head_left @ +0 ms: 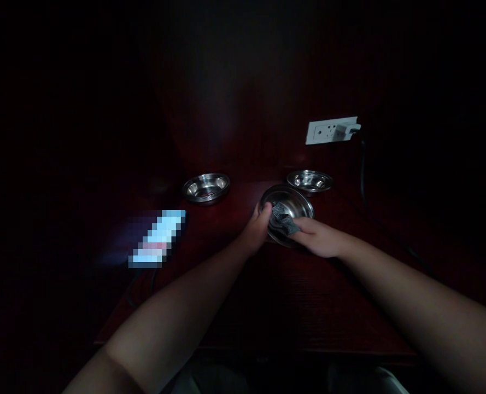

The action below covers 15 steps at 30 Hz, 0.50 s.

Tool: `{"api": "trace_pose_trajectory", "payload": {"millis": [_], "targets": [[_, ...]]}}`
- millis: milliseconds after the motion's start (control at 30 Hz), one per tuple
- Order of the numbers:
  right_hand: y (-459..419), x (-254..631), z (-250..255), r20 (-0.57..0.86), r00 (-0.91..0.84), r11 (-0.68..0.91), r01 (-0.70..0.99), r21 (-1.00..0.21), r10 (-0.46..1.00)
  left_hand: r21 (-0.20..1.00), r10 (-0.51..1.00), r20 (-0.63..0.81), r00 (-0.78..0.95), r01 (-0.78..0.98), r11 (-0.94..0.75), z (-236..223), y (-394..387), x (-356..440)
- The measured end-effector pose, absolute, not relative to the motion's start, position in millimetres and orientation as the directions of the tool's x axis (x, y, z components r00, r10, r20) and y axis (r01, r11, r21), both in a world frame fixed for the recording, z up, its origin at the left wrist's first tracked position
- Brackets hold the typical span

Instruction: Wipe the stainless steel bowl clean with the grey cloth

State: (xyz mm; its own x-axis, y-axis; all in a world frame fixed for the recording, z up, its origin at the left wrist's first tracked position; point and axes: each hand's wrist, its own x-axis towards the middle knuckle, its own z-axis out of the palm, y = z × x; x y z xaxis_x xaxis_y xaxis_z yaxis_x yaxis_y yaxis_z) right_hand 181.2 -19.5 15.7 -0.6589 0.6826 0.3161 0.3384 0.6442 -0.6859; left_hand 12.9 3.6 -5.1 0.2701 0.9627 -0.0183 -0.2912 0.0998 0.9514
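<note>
A shiny steel bowl [298,201] is tilted toward me above the dark red table. My left hand [259,229] grips its left rim, with the thumb over the edge. Inside the bowl, my right hand [318,236] presses a dark grey cloth [286,223] against the metal, its fingers closed on the fabric. Most fingers of both hands are hidden behind the bowl or the cloth. A stack of similar steel bowls [206,189] stands to the left. Behind the held bowl, to the right, sits another steel bowl [310,181].
A lit, blurred-out phone [157,241] lies at the left of the table [267,306], a cable below it. On the back panel is a white power socket [332,130] with a plug, its black cord [363,175] hanging down on the right. The surroundings are very dark.
</note>
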Motion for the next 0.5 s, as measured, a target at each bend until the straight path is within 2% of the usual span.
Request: {"api": "trace_pose_trajectory", "payload": {"millis": [300, 500], "targets": [[-17.3, 187.2, 17.9, 0.219, -0.633, 0.502, 0.309, -0.807, 0.742, 0.923, 0.973, 0.052, 0.225, -0.383, 0.039, -10.7, 8.2, 15.1], [-18.3, 185.8, 18.9, 0.194, -0.624, 0.473, 0.319, -0.821, 0.757, 0.925, 0.959, 0.088, 0.268, -0.378, 0.021, -16.5, 12.0, 14.5]]}}
